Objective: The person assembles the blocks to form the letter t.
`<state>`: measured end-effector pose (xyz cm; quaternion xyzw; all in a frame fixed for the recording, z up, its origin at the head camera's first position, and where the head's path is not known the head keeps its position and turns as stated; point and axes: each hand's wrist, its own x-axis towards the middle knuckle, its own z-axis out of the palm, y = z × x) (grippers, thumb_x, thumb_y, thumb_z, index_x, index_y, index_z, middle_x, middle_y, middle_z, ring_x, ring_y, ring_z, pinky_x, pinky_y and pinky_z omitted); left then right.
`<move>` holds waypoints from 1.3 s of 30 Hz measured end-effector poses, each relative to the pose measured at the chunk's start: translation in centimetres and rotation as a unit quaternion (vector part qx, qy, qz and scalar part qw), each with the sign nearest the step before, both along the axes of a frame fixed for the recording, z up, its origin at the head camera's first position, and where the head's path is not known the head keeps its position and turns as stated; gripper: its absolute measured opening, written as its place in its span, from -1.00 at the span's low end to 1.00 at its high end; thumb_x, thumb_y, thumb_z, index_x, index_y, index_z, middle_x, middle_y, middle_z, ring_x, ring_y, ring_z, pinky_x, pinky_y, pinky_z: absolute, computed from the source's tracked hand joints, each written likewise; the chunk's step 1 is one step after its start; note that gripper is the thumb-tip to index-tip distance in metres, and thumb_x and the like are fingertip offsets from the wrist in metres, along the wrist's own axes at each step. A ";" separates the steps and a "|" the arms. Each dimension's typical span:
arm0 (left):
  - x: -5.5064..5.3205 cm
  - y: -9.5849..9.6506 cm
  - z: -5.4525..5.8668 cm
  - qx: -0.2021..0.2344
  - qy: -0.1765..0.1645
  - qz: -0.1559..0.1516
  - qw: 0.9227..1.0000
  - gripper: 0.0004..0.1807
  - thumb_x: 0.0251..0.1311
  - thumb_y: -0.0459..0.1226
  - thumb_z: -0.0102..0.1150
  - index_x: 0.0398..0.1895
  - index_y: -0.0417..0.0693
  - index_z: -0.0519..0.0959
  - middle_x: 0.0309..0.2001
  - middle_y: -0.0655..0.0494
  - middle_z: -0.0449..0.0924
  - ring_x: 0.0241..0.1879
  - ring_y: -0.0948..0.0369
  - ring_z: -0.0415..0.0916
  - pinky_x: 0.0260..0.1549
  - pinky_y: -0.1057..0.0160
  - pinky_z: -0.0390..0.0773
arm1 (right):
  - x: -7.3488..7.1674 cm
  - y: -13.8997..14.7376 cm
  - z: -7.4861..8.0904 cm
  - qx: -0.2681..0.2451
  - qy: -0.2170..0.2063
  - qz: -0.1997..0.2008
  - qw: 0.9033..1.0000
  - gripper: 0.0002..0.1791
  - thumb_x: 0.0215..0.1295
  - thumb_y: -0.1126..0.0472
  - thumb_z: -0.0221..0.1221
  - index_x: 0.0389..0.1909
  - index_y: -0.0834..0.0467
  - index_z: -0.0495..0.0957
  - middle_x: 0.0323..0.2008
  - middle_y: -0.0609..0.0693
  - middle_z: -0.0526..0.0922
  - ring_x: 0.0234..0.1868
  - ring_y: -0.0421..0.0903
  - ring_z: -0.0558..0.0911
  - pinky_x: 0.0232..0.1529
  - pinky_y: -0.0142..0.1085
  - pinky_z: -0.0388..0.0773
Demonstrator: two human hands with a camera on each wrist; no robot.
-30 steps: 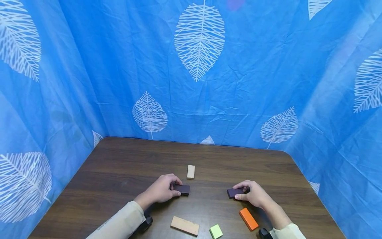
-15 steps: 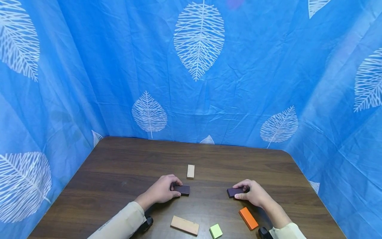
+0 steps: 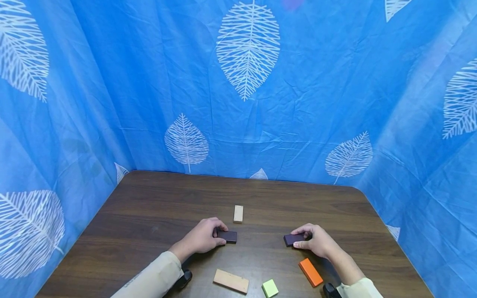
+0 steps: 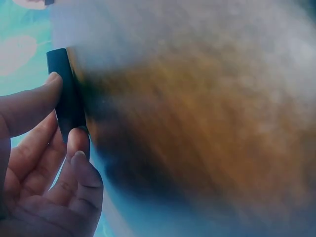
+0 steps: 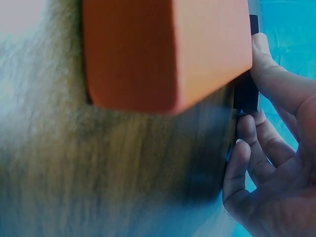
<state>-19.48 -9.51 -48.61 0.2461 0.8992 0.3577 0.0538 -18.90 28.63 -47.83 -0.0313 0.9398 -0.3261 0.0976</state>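
My left hand (image 3: 201, 236) grips a dark block (image 3: 229, 236) near the table's middle, its thumb on the near side and fingers on the far side. The left wrist view shows that dark block (image 4: 69, 98) between thumb and fingers, low over the wood. To the right, my right hand (image 3: 314, 240) holds a second dark purple block (image 3: 292, 240) by its right end, with the thumb along the near edge. In the right wrist view this dark block (image 5: 247, 94) is partly hidden behind a large orange block (image 5: 133, 54).
A small pale wooden block (image 3: 238, 214) lies beyond the left hand. Nearer me are a longer tan block (image 3: 231, 281), a light green block (image 3: 270, 288) and the orange block (image 3: 311, 272), close to the right forearm. Blue curtain (image 3: 246, 124) surrounds the brown table (image 3: 167, 190).
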 end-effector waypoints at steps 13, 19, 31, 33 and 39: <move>-0.5 0.1 -0.1 -0.023 0.005 0.010 1.000 -0.75 0.10 -0.28 0.50 -0.14 -0.07 0.70 -0.19 0.17 0.61 -0.33 0.26 0.43 -0.33 0.23 0.47 | 0.0 0.0 -0.1 0.002 -0.002 0.007 1.000 -0.70 0.01 0.13 0.54 -0.18 0.00 0.77 -0.18 -0.07 0.61 -0.22 -0.04 0.46 -0.13 -0.04 0.40; -0.6 0.1 0.1 -0.018 -0.005 0.012 1.000 -0.73 0.10 -0.25 0.51 -0.13 -0.06 0.71 -0.19 0.18 0.60 -0.29 0.25 0.47 -0.29 0.23 0.50 | -0.1 0.0 -0.2 -0.002 -0.001 0.009 1.000 -0.70 0.00 0.13 0.54 -0.18 0.00 0.78 -0.21 -0.08 0.60 -0.23 -0.04 0.46 -0.14 -0.06 0.39; -1.1 -0.4 -0.1 0.000 -0.025 0.012 1.000 -0.77 0.11 -0.29 0.50 -0.15 -0.01 0.74 -0.24 0.24 0.58 -0.39 0.31 0.43 -0.37 0.27 0.47 | -0.2 -0.2 -0.1 -0.003 -0.008 0.007 1.000 -0.69 0.01 0.14 0.54 -0.17 0.01 0.77 -0.18 -0.06 0.60 -0.21 -0.03 0.47 -0.11 -0.03 0.41; -1.2 -0.4 -0.2 0.002 -0.023 0.009 1.000 -0.78 0.10 -0.28 0.51 -0.16 -0.01 0.75 -0.25 0.25 0.59 -0.39 0.31 0.42 -0.38 0.26 0.46 | -0.2 -0.1 -0.2 -0.006 -0.007 0.011 1.000 -0.69 0.01 0.12 0.54 -0.17 0.00 0.77 -0.18 -0.06 0.60 -0.21 -0.03 0.47 -0.12 -0.04 0.42; -1.7 -0.6 -0.2 -0.003 -0.007 -0.021 1.000 -0.76 0.10 -0.24 0.51 -0.14 -0.01 0.77 -0.25 0.27 0.62 -0.37 0.31 0.43 -0.34 0.26 0.47 | -0.1 0.8 -0.6 -0.011 0.022 0.044 0.999 -0.70 0.05 0.10 0.52 -0.15 -0.02 0.77 -0.19 -0.10 0.60 -0.22 -0.07 0.47 -0.16 -0.11 0.40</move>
